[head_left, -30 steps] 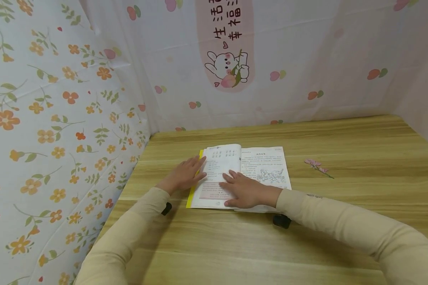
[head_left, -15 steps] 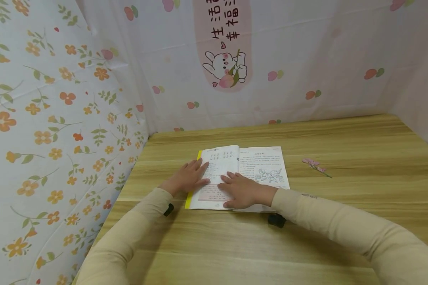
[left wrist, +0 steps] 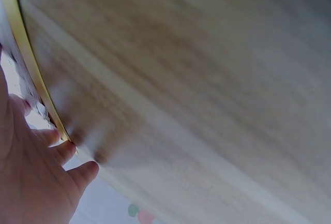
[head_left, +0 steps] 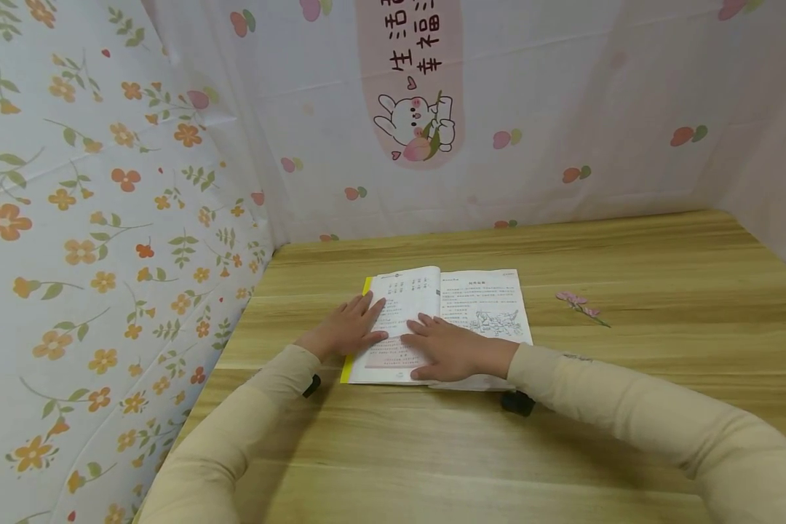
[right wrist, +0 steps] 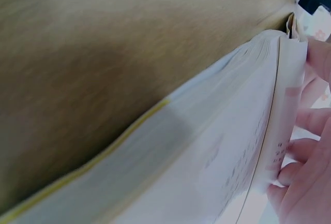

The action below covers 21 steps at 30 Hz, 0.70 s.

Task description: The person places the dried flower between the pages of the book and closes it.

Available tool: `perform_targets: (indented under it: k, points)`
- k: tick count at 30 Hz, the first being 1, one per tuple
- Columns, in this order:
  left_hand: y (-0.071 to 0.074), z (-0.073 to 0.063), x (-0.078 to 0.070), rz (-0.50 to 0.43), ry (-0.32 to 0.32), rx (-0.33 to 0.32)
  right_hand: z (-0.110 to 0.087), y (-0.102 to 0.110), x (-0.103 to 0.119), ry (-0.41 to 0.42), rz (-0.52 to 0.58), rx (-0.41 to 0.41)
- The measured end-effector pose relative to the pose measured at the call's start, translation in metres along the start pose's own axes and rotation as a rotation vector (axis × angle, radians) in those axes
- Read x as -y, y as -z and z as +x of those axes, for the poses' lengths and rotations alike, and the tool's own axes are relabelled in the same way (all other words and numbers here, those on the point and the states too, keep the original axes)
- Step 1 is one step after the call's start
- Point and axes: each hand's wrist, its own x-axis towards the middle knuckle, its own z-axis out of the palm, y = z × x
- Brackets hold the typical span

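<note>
An open book (head_left: pixel 393 291) with a yellow cover edge lies on the wooden table, print on its left page and a line drawing on its right page. My left hand (head_left: pixel 348 327) rests at the book's left edge, fingers spread over the left page's margin. In the left wrist view, the fingers (left wrist: pixel 64 151) reach along the yellow edge. Flat across the lower part of the left page, near the fold, lies my right hand (head_left: pixel 448 349), fingers spread. The right wrist view shows the page stack (right wrist: pixel 227 131) with the right fingertips (right wrist: pixel 289 172) on the page beside the fold.
A pink flower sprig (head_left: pixel 583 307) lies on the wooden table (head_left: pixel 399 451) to the right of the book. Patterned cloth (head_left: pixel 288 94) hangs behind the table, and a flowered cloth (head_left: pixel 105 255) hangs along the left side. Dark wrist devices (head_left: pixel 517 402) sit under the wrists.
My left hand has moved slightly right, further onto the left page. The right hand stays in place on the page, and the book lies as before.
</note>
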Motion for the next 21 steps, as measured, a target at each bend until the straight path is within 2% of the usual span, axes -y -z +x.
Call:
perform_targets:
  k: [5,12,21]
  points:
    - [-0.003,0.001,0.002,0.003,-0.002,-0.014,-0.006,0.003,-0.004,0.036,0.046,-0.038]
    - [-0.005,0.001,0.003,-0.011,-0.009,-0.021,-0.022,0.013,-0.016,0.014,0.088,-0.112]
    - [-0.007,0.003,0.004,0.008,-0.016,-0.035,-0.053,0.02,-0.038,-0.009,0.195,-0.332]
